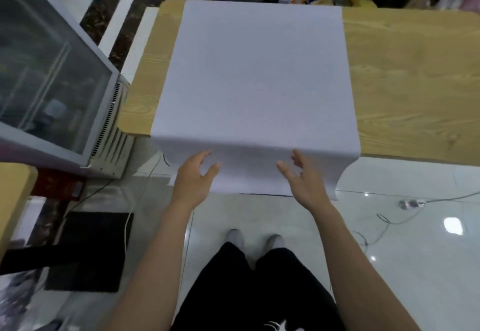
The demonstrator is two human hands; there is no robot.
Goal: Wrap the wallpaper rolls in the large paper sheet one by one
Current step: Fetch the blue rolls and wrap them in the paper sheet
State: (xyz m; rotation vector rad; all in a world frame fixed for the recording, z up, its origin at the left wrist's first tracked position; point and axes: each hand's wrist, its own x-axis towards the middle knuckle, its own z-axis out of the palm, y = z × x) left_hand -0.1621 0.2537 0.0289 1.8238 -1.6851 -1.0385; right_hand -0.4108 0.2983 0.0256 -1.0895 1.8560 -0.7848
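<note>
The left hand (193,174) and the right hand (302,178) are held forward on outstretched bare forearms, both set against the near overhanging flap of the paper sheet (255,76). The fingers of each hand are spread and loosely bent, the thumbs turned inward toward each other, and nothing is pinched. Whether the fingertips actually touch the flap cannot be told, since the hands are blurred.

The paper sheet is large, plain, white and smooth. It is laid flat across the wooden tabletop (410,84), its far edge is bent down over the far side, and its near edge is draped over the near side in a soft curve. The pale, grained tabletop with rounded corners is seen as a narrow strip left of the sheet and as a broad area right of it.

Left of the sheet a glass-fronted cabinet (49,76) with a white frame is seen; its contents are too dim to be named. Below the sheet's near edge a glossy tiled floor (389,265) is seen, with thin cables (381,223) lying on it.
</note>
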